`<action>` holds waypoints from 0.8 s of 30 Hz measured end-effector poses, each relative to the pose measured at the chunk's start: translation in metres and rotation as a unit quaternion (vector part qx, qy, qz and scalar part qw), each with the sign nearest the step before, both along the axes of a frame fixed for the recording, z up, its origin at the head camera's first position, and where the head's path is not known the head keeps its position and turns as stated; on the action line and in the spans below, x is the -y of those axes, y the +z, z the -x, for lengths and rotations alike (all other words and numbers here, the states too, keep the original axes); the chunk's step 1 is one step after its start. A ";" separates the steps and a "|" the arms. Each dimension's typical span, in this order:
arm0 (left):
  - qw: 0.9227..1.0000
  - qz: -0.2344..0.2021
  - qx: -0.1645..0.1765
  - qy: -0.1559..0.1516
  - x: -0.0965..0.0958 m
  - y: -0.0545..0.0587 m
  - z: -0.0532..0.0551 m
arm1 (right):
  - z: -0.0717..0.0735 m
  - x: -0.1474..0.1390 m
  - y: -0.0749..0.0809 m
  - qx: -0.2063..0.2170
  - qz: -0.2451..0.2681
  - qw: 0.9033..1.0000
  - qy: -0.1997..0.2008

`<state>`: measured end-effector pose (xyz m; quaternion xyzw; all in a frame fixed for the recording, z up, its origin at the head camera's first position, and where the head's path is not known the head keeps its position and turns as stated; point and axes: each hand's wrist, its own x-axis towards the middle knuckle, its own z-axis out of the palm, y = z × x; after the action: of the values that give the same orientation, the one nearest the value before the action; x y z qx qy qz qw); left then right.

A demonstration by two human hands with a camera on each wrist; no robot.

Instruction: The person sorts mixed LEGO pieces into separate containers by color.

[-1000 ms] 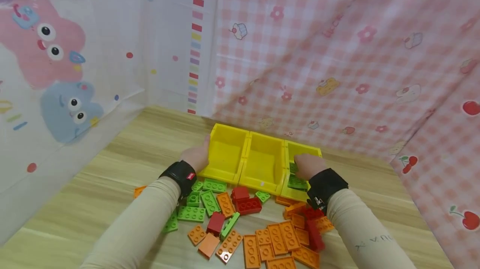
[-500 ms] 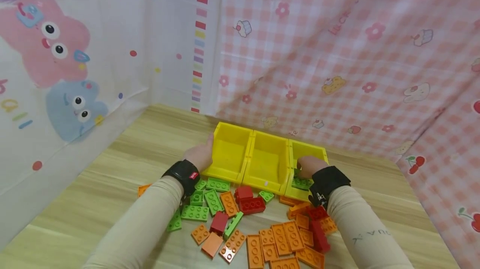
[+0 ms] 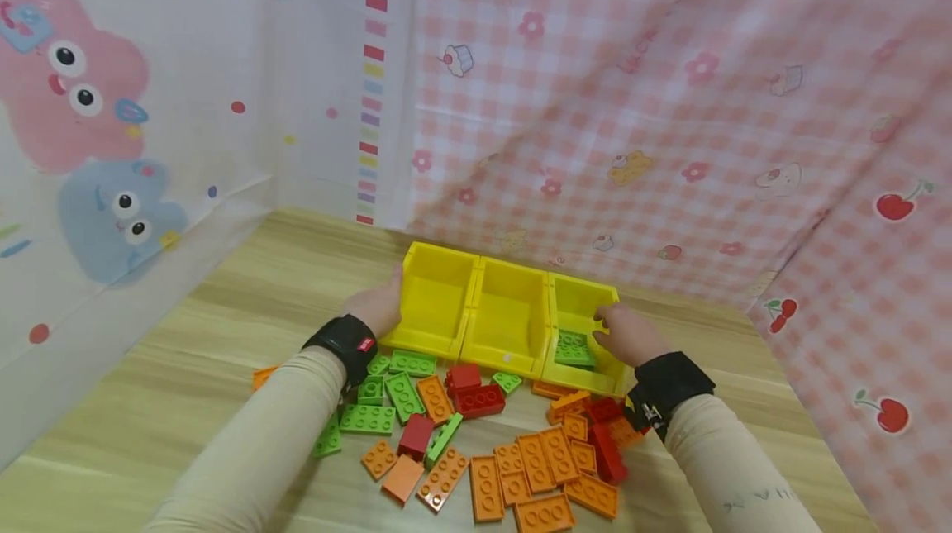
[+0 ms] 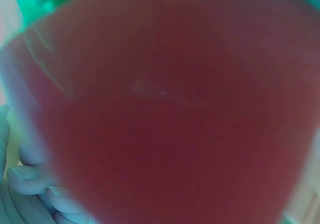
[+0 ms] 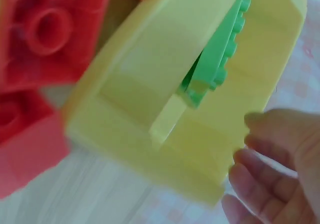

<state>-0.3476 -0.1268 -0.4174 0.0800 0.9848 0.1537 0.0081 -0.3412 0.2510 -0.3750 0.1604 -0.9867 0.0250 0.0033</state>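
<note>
Three yellow bins (image 3: 509,318) stand joined in a row near the back of the table. My left hand (image 3: 378,306) holds the outer wall of the left bin, thumb along its rim; in the left wrist view its curled fingers (image 4: 27,179) show at the lower left. At the right bin's outer wall is my right hand (image 3: 630,335), fingers loosely bent and holding nothing. Green toy building bricks (image 3: 573,349) lie inside that right bin, seen from the side, studs and all, in the right wrist view. Bare floors show in the left and middle bins.
In front of the bins lie loose green bricks (image 3: 368,419), red bricks (image 3: 479,401) and orange bricks (image 3: 535,463). A blurred red surface (image 4: 175,108) fills most of the left wrist view. Patterned cloth (image 3: 565,103) hangs close behind the bins.
My right hand has drawn back from inside the right bin to its right wall, leaving the green bricks exposed. The left hand keeps its place at the left bin. The head view has shifted slightly.
</note>
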 end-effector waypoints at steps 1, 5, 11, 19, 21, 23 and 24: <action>1.000 0.000 -0.004 -0.003 0.000 -0.001 0.000 | -0.003 -0.003 -0.002 -0.011 0.008 1.000 -0.011; 1.000 0.002 -0.015 -0.010 0.002 -0.004 -0.001 | -0.015 -0.015 -0.011 -0.036 0.026 0.997 -0.059; 1.000 0.007 -0.004 -0.009 0.001 -0.004 0.005 | -0.019 -0.020 -0.022 -0.008 0.073 0.992 -0.099; 1.000 0.008 -0.012 -0.021 0.004 -0.009 0.007 | -0.019 -0.010 -0.025 -0.038 0.040 0.992 -0.116; 1.000 0.008 -0.020 -0.023 0.003 -0.007 0.005 | -0.019 -0.005 -0.024 -0.056 0.023 0.991 -0.122; 0.999 0.011 -0.027 -0.023 0.003 -0.005 0.003 | -0.020 -0.002 -0.024 -0.069 0.010 0.989 -0.129; 0.999 0.011 -0.028 -0.022 0.003 -0.004 0.001 | -0.021 -0.001 -0.023 -0.072 0.006 0.988 -0.133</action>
<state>-0.3491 -0.1294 -0.4216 0.1054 0.9844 0.1400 -0.0154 -0.3205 0.2516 -0.3984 0.0288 -0.9963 0.0185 0.0784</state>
